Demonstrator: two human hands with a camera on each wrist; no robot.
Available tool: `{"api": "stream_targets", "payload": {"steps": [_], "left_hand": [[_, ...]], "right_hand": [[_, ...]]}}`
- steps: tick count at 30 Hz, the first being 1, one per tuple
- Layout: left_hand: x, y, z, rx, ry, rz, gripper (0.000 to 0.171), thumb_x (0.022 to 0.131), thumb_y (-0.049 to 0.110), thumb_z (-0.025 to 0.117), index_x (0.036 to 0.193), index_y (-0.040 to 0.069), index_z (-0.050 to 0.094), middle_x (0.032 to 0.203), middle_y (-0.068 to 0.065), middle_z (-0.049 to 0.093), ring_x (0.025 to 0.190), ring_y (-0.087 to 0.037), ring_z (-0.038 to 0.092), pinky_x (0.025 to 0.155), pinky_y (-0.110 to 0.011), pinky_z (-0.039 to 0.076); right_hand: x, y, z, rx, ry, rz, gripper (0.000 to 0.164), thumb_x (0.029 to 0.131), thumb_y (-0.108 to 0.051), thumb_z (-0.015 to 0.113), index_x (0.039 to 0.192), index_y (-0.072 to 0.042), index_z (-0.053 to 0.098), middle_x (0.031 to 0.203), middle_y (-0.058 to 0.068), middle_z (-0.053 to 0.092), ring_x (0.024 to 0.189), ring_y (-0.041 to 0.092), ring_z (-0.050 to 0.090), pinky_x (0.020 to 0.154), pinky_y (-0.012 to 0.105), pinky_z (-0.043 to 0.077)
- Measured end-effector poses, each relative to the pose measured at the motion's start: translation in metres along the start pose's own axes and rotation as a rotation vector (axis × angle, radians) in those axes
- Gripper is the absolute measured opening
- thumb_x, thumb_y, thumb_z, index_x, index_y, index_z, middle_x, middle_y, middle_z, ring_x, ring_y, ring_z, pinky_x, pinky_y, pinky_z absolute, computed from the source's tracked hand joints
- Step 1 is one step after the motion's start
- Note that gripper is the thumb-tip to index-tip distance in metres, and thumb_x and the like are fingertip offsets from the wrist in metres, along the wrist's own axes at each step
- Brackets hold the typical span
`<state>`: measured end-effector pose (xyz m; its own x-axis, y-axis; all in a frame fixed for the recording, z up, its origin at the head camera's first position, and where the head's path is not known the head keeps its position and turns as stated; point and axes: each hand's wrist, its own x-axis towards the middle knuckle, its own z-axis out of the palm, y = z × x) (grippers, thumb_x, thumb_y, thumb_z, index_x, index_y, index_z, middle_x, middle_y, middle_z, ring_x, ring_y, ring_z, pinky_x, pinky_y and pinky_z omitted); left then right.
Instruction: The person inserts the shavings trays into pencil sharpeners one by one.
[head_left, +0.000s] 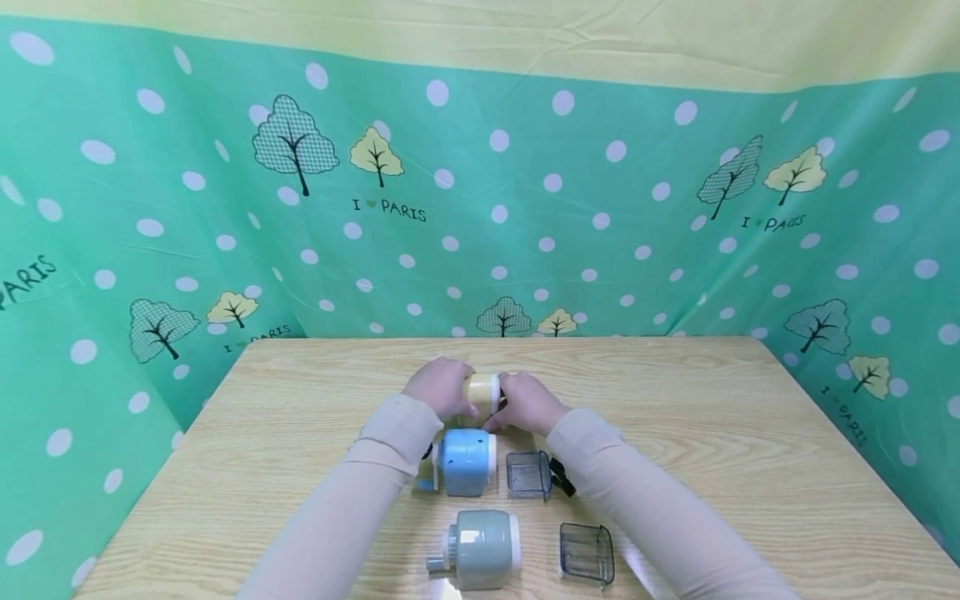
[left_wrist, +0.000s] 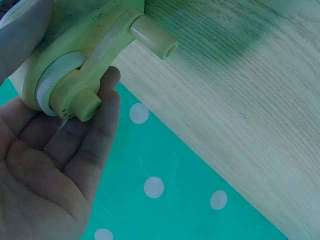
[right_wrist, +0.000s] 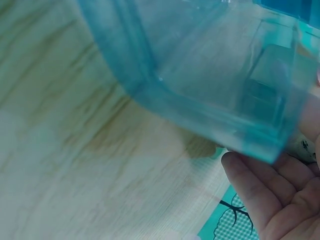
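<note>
My left hand [head_left: 444, 388] grips a yellow crank pencil sharpener [head_left: 481, 395] lying near the table's back. Its crank arm [left_wrist: 107, 47] points out past the left fingers [left_wrist: 97, 120] in the left wrist view. At the white end of that sharpener, my right hand [head_left: 528, 402] pinches a dark piece, seemingly its shavings tray [head_left: 503, 402], mostly hidden by the fingers. A blue pencil sharpener [head_left: 467, 461] lies just in front of the hands. Beside it, a see-through shavings tray [head_left: 528, 475] sits close to the right wrist; a clear tray [right_wrist: 175, 97] looms large in the right wrist view.
Closer to the front edge lie a grey-green pencil sharpener [head_left: 483, 550] and a second see-through tray [head_left: 587, 553]. All rest on a wood-grain table [head_left: 300, 417]. A green dotted cloth [head_left: 495, 183] hangs behind and around the table.
</note>
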<state>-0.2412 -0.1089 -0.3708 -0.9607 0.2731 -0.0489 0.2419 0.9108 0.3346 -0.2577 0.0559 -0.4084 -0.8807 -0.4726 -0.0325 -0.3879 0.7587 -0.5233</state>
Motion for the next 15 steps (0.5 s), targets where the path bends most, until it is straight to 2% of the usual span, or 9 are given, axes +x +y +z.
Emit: {"api": "stream_targets", "payload": {"steps": [15], "left_hand": [[0.0003,-0.0011,0.0022,-0.012,0.004,0.004,0.04,0.069,0.025,0.088,0.101,0.007,0.075,0.076,0.002,0.063,0.069,-0.016,0.056,0.069,-0.035,0.052]], "right_hand": [[-0.0016,0.0015,0.002,0.029,-0.023,0.024,0.048,0.07,-0.022,0.087,0.108,-0.002,0.066,0.093,0.006,0.071,0.08,0.015,0.064,0.083,0.035,0.056]]}}
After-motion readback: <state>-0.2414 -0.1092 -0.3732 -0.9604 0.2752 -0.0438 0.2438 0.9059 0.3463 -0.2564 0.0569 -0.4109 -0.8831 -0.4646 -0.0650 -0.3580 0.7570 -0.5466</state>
